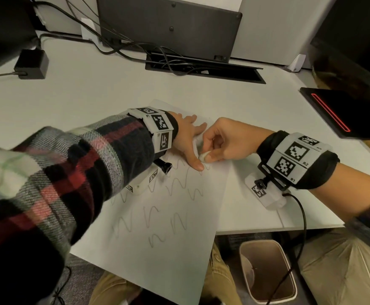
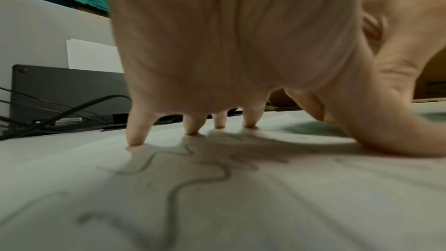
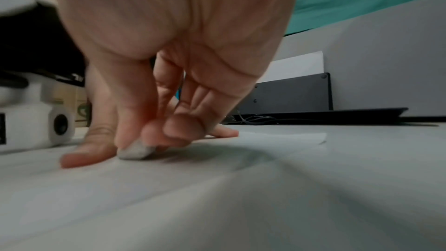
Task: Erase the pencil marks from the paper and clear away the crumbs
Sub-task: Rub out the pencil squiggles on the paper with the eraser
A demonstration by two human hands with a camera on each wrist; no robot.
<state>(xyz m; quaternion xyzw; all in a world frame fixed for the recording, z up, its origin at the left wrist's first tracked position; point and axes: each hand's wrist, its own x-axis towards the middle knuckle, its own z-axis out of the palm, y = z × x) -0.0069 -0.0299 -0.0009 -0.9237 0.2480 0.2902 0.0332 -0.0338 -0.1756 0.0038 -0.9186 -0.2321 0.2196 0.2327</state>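
A white sheet of paper (image 1: 164,234) lies on the desk and hangs over its front edge, covered with several wavy pencil marks (image 1: 175,183). My left hand (image 1: 188,137) presses flat on the sheet's upper part, fingers spread with the fingertips (image 2: 136,140) down on the paper (image 2: 217,207). My right hand (image 1: 214,146) pinches a small white eraser (image 1: 204,155) and holds it against the paper next to my left thumb. In the right wrist view the greyish eraser (image 3: 135,152) touches the sheet (image 3: 241,198) between thumb and fingers. I can make out no crumbs.
A brown waste bin (image 1: 267,269) stands on the floor under the desk's front edge. A cable slot with black wires (image 1: 201,69), a black power adapter (image 1: 32,63) and a monitor base (image 1: 168,25) sit at the back. A dark device with a red line (image 1: 337,113) lies at the right.
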